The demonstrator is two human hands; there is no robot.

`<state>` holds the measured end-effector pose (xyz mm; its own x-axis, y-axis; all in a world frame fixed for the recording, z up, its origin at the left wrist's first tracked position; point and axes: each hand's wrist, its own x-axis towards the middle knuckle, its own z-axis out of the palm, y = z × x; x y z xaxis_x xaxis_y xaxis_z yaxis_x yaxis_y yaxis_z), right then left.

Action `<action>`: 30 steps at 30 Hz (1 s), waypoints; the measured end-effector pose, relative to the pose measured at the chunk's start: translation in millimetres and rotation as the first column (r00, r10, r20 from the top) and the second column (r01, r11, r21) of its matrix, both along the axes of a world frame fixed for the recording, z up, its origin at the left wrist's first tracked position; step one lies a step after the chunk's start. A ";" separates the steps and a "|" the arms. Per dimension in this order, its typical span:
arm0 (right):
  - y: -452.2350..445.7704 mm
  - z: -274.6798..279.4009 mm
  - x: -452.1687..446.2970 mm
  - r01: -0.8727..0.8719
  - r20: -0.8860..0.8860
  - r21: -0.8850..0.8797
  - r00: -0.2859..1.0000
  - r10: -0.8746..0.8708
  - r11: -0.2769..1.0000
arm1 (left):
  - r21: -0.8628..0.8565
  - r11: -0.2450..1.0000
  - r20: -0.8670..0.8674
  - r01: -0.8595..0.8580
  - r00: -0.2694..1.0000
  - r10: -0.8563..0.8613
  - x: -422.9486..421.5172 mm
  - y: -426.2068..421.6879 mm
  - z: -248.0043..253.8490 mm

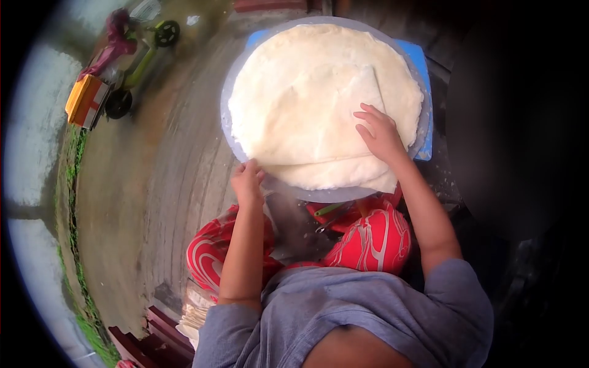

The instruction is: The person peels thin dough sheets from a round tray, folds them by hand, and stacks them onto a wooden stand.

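Note:
A large, pale sheet of rolled dough (307, 92) covers most of a round, greyish board (228, 122) in front of me. Layers of dough overlap along its near side and towards the right, leaving visible fold lines. At the near left rim, my left hand (248, 183) has its fingers closed on the dough's edge. My right hand (381, 135) rests on the right part of the dough, fingers apart and slightly bent. Under the board, the corners of a blue stand or small table (417, 61) stick out.
Between my knees, below the board, lies a red item (343, 214) with a green-handled tool (326, 210). A green wheeled scooter (138, 64) stands at the upper left beside an orange box (86, 101). Dark red slats (153, 343) and a pale stack (195, 314) are near my left side.

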<state>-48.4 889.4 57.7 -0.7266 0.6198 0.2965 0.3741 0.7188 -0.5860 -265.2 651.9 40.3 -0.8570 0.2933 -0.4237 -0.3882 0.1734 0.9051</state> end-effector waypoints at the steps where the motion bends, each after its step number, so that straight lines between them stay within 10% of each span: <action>1: 1.9 -3.4 2.3 0.004 0.000 -0.003 1.000 -0.004 1.000 | 0.135 0.987 0.044 -0.090 0.995 0.085 5.4 7.1 11.1; 4: 4.8 -3.2 6.0 -0.093 -0.264 -0.421 0.964 -0.024 0.902 | 0.266 0.960 -0.244 0.083 0.970 -0.017 37.0 44.2 49.0; 6: 1.7 25.7 5.2 -0.143 -0.277 -0.848 0.941 -0.196 0.510 | 0.285 0.911 -0.390 0.299 0.904 -0.175 64.2 72.6 62.9; 10: 9.1 41.5 8.6 -0.293 -0.319 -0.947 0.908 -0.272 0.132 | 0.009 0.721 -0.704 0.693 0.517 -0.488 114.9 123.4 50.0; 12: 15.5 28.8 10.8 -0.204 -0.240 -0.968 0.923 -0.301 0.146 | -0.134 0.679 -0.716 0.722 0.403 -0.570 134.9 123.3 49.6; 14: 18.0 8.3 11.5 0.011 -0.113 -0.873 0.968 -0.224 0.487 | -0.189 0.682 -0.732 0.707 0.362 -0.578 135.0 119.6 48.2; 16: 18.8 3.0 12.9 0.014 -0.113 -0.881 0.964 -0.239 0.473 | -0.338 0.746 -0.870 0.573 0.112 -0.479 117.7 114.6 37.0; 19: 15.3 4.3 15.0 -0.060 -0.176 -0.894 0.958 -0.225 0.445 | -0.379 0.847 -0.821 0.373 0.288 -0.493 86.6 114.7 17.8; 23: 12.2 0.4 25.0 -0.062 -0.171 -0.936 0.940 -0.294 0.346 | -0.466 0.854 -0.853 0.232 0.141 -0.503 48.2 132.6 1.1; 26: 1.7 -7.3 26.0 0.029 -0.155 -0.830 0.948 -0.280 0.557 | -0.662 0.728 -0.734 0.176 0.044 -0.678 41.7 150.5 -8.9; 28: -24.5 21.8 15.6 0.332 0.102 0.105 0.934 -0.342 0.937 | -0.812 0.576 -0.583 0.091 -0.127 -0.802 38.0 162.0 -20.9; 30: -33.2 28.5 11.4 0.166 -0.002 0.258 0.985 -0.171 0.952 | -0.858 0.497 -0.509 0.131 -0.082 -0.857 40.8 168.6 -17.0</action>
